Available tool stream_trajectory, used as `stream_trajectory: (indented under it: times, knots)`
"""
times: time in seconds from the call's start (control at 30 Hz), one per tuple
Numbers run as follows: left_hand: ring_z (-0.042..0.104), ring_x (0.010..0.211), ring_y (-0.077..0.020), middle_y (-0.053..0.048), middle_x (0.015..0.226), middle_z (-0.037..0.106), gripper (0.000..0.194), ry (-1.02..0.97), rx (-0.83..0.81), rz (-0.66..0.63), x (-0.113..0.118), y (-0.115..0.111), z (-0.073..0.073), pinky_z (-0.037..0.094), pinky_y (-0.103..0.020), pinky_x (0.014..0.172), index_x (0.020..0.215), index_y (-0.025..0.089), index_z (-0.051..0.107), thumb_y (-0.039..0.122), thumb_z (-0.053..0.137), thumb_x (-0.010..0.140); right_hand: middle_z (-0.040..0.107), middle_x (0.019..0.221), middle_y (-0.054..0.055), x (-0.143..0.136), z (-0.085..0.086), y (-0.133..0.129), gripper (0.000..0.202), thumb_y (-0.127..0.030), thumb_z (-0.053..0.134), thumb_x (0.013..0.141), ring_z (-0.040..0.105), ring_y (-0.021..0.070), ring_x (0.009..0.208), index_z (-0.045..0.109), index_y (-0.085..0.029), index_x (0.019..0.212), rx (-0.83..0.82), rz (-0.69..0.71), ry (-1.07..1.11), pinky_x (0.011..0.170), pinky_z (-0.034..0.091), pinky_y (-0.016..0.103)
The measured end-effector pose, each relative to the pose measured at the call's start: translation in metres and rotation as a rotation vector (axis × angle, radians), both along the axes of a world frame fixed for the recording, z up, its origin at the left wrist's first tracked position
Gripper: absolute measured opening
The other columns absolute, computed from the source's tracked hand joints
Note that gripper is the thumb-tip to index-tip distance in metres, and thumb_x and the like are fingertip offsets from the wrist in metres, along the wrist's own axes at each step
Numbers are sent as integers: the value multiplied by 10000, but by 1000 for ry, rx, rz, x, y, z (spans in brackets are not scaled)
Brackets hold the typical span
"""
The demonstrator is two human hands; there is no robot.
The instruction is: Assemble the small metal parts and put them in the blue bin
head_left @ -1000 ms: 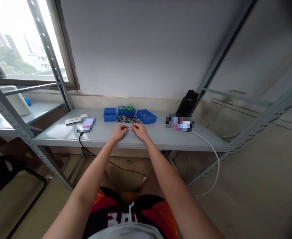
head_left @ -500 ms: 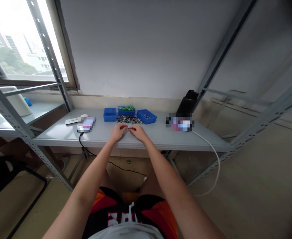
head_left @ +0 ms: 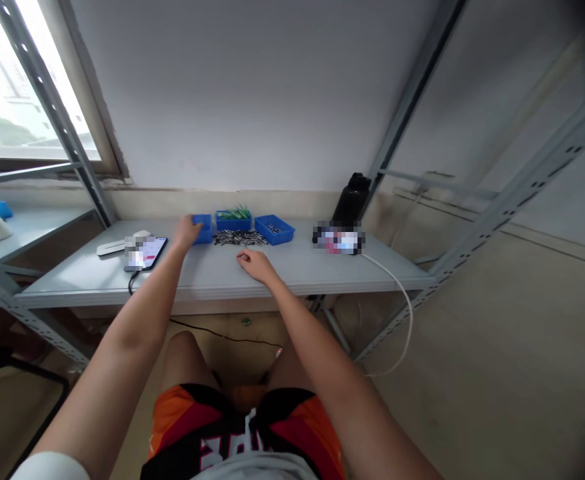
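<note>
Against a pale wall, on a grey desk, a pile of thin dark metal parts, lying loose near the middle. Just in front of this pile, right hand, with fingers curled inward, close to the desk surface; fully closed or pinching something small, cannot tell. More to the left, arm stretched forward, left hand at the left blue tray, partly covering it; how far closed, and on what, cannot tell. Behind the pile, middle blue tray with green pieces sticking up above the rim. To the right, turned at an angle, right blue tray with few small parts inside. Farther left, phone with lit screen, flat beside a white device; farther right, second phone before a black bottle. Both screens partly pixelated, not readable. On the shorts, pale letters with pink outline, partly cut, not readable as word.
</note>
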State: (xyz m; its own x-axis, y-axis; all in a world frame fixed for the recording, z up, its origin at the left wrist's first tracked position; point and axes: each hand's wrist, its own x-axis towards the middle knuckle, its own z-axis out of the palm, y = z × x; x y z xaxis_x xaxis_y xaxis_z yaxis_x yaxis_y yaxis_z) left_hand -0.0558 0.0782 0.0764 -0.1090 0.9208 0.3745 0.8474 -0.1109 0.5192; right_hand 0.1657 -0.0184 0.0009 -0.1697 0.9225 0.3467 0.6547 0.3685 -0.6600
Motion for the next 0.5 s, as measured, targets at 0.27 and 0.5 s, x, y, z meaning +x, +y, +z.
stream_trajectory:
  times: [0.27,0.5]
  knots:
    - [654,1013,-288,-164,1078,700,266,435,-75,-277,34,-20,-46,487,-312,858,1012,152,717,286,530,877,734,873,55,-2,3,-1,189,-233,557,862,644,190,818,724,-226,952,17,-12,-61,753,452,278]
    - [672,976,-292,-185,1004,714,261,483,-139,-258,36,-8,-40,503,-323,843,945,134,725,200,479,886,745,927,54,-1,2,1,180,-237,563,865,662,184,850,720,-217,949,-33,18,-65,763,456,274]
